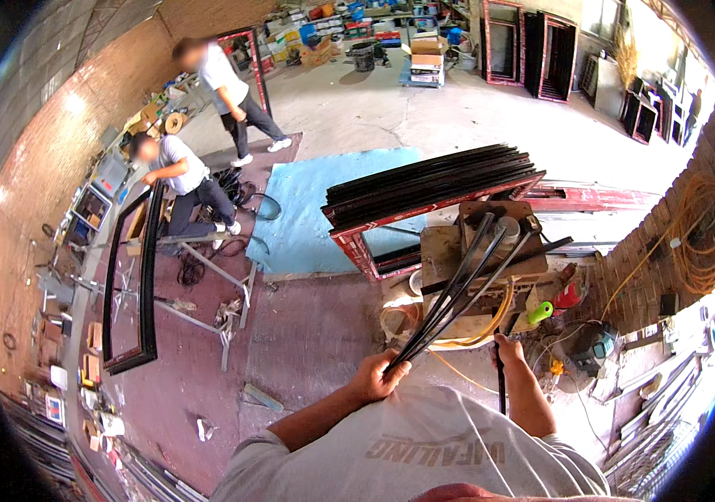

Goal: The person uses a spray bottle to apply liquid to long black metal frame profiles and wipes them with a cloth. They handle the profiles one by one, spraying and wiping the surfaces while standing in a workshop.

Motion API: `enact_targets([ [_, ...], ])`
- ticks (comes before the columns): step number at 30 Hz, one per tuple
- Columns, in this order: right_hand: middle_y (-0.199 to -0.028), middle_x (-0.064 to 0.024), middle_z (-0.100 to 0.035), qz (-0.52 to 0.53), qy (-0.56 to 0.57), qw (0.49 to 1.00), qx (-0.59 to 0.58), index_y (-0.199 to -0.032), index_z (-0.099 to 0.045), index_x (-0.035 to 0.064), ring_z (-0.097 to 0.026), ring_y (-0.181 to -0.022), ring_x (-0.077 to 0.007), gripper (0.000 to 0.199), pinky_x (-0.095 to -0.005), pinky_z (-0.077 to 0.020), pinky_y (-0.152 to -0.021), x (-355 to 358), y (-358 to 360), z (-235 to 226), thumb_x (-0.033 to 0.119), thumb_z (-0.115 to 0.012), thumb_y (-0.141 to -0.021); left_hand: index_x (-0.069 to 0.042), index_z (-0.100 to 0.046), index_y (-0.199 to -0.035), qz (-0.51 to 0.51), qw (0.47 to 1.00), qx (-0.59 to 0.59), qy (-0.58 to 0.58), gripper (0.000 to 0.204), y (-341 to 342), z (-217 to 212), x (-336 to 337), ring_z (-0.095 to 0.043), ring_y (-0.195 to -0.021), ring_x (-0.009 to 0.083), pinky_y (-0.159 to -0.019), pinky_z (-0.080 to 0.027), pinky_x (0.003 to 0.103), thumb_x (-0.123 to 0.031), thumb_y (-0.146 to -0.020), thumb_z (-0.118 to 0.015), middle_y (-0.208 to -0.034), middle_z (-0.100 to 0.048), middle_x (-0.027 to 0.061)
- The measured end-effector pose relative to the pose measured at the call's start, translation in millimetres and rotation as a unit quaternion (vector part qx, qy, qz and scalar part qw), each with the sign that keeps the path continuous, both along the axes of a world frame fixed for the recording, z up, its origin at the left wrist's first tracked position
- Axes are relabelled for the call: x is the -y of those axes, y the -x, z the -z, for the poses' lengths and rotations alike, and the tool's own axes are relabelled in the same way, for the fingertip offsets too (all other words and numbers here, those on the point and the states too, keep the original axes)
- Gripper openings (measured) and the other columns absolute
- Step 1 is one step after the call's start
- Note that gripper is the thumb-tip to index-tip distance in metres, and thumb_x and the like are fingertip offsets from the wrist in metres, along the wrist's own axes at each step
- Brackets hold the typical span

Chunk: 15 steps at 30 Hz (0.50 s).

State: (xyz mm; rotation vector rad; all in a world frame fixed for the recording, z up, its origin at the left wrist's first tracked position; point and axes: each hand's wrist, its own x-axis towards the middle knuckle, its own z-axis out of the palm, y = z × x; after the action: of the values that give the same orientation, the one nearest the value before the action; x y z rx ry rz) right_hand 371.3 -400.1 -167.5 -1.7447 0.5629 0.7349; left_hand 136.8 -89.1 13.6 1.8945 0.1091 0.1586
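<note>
My left hand (378, 376) is closed round one end of a bundle of long, thin dark strips (449, 305). From there the strips fan out forward and to the right, over a cluttered wooden workbench (441, 266). To the right, my right hand (510, 351) grips a single dark strip (502, 391) that hangs down beside my shirt. Whether it is metal or rubber I cannot tell. A white round container (506, 229) sits on the bench behind the bundle. Yellow hose (504, 311) loops along the bench's near side.
Beyond the bench leans a stack of dark frames (433, 188) with red edges, partly over a blue sheet (299, 197). A green cylinder (541, 313) and a teal power tool (602, 345) lie to the right. At left, a crouching person (182, 176) holds a large black frame (150, 276); another person (228, 92) walks behind.
</note>
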Motion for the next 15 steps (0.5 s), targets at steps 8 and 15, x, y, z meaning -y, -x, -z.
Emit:
enact_targets([
  [8, -0.065, -0.0068, -0.061, 0.014, -0.073, 0.997, 0.035, -0.081, -0.066, 0.0024, -0.057, -0.050, -0.0176, 0.026, -0.0339, -0.0469, -0.046, 24.0, 39.0, 9.8, 0.023, -0.063, -0.096, -0.002, -0.063, -0.097, 0.006, 0.999, 0.046, 0.027, 0.016, -4.2, -3.8, 13.2, -0.061, -0.064, 0.0099, -0.059, -0.052, 0.028, -0.018, -0.102, -0.062, -0.075, -0.062, 0.0014],
  [15, -0.085, -0.0190, -0.073, -0.267, 0.199, 0.939, 0.092, -0.096, -0.072, 0.0020, -0.071, -0.083, -0.0303, 0.029, -0.0387, -0.0564, -0.077, 89.5, 102.4, 46.6, 0.028, -0.060, -0.090, -0.003, -0.062, -0.094, -0.026, 1.000, 0.001, 0.013, 0.019, 1.0, 6.7, 14.5, -0.063, -0.061, 0.0128, -0.057, -0.050, 0.030, -0.021, -0.103, -0.061, -0.074, -0.069, 0.0052],
])
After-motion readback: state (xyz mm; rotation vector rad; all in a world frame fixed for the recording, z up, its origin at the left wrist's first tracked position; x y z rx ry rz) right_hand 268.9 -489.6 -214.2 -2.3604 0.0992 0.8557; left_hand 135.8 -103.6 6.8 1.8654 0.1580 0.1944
